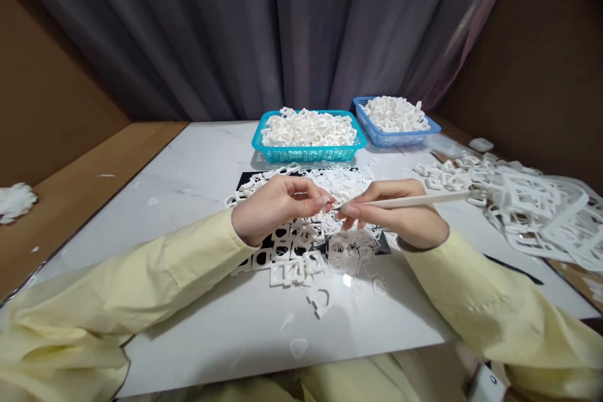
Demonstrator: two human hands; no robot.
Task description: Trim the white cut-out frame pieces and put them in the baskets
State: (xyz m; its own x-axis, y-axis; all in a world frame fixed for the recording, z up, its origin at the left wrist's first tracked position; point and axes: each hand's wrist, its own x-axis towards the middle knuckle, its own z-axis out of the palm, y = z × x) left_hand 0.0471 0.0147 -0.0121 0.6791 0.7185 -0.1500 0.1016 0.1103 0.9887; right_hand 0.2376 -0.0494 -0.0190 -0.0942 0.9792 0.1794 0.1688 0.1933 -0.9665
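Observation:
My left hand [287, 204] pinches a small white piece [325, 201] between thumb and fingers, above the middle of the table. Facing it, my right hand [400, 210] is closed round a long thin white stick-like tool [424, 200], whose tip points left and meets the small piece. Beneath both hands lies a heap of white cut-out pieces [346, 182] on a black mat [382, 244]. The piece's exact shape is too small to tell.
A teal basket [308, 154] and a blue basket [400, 138], both full of white pieces, stand at the back. Tangled white frames [541, 207] lie at the right; a white pile [16, 202] is far left.

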